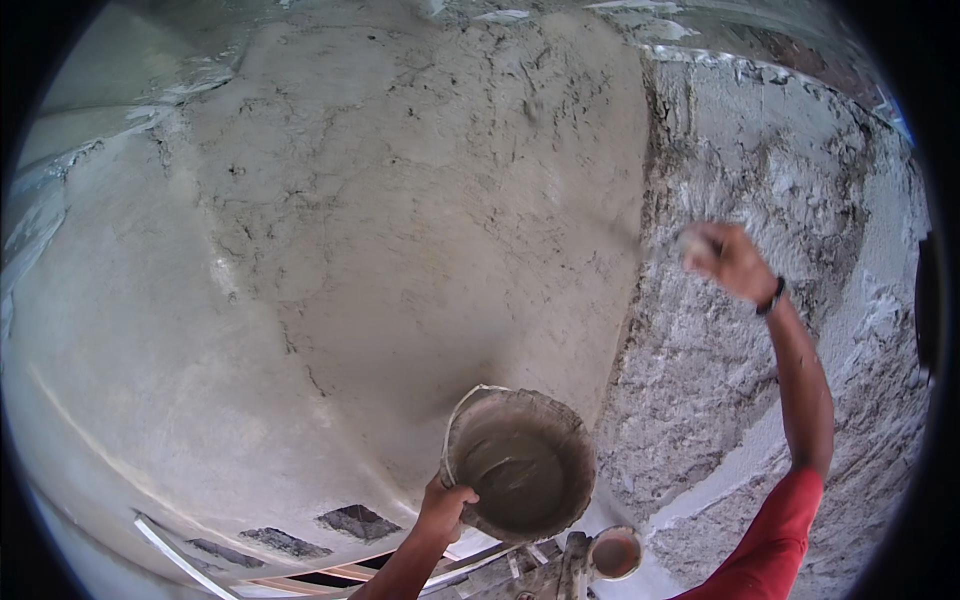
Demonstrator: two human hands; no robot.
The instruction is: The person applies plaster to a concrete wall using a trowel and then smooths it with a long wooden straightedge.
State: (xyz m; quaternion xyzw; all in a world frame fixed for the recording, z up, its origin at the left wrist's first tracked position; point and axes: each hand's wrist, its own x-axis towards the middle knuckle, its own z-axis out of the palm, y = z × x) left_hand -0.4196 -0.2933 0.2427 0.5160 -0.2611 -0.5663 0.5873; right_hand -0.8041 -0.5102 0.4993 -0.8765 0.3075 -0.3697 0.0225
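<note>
My left hand [442, 512] grips the rim of a round bucket [582, 470], thumb over the edge. Grey wet mortar [515, 475] lies inside, and the bucket's thin pale handle leans up against the left side. Raised at the right, my right hand [728, 262] is closed and smeared by motion in front of the rough part of the wall [700, 400]. Something pale shows at its fingers; a faint blurred streak lies to its left, and I cannot make out what the hand holds. Smoother grey plaster [420, 250] covers the wall's middle and left.
A second, smaller-looking bucket [615, 553] stands below, beside wooden planks [575, 565]. Dark rectangular openings [357, 522] line the wall's lower left. A long pale strip [180, 558] slants at the bottom left. A vertical edge divides smooth from rough plaster.
</note>
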